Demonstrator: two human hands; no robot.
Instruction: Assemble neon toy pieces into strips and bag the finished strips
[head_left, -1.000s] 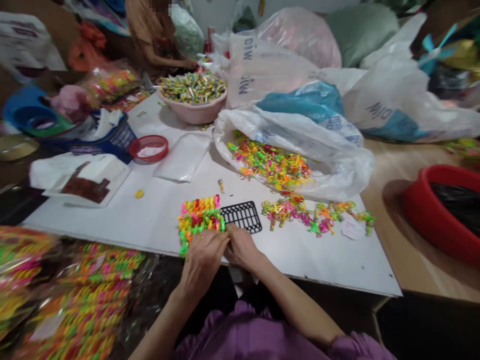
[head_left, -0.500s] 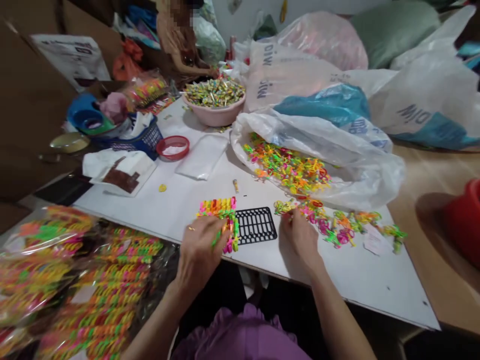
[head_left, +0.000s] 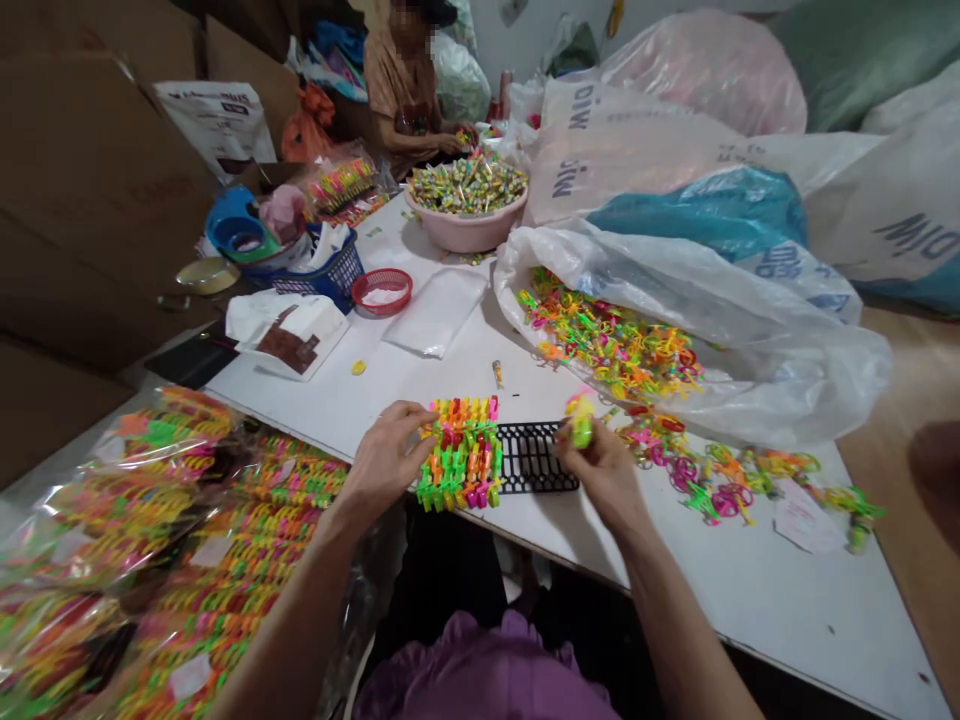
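Many neon toys, black grid half-filled

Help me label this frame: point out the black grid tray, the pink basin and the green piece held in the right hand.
black grid tray (head_left: pixel 536 458), head view, bare right half of the grid.
pink basin (head_left: pixel 466 233), head view, front wall.
green piece (head_left: pixel 581 432), head view, its green middle.

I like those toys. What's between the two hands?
In the head view, a black grid tray lies between the left hand and right hand, which pinches a green piece; its left part is filled with colourful plastic pieces.
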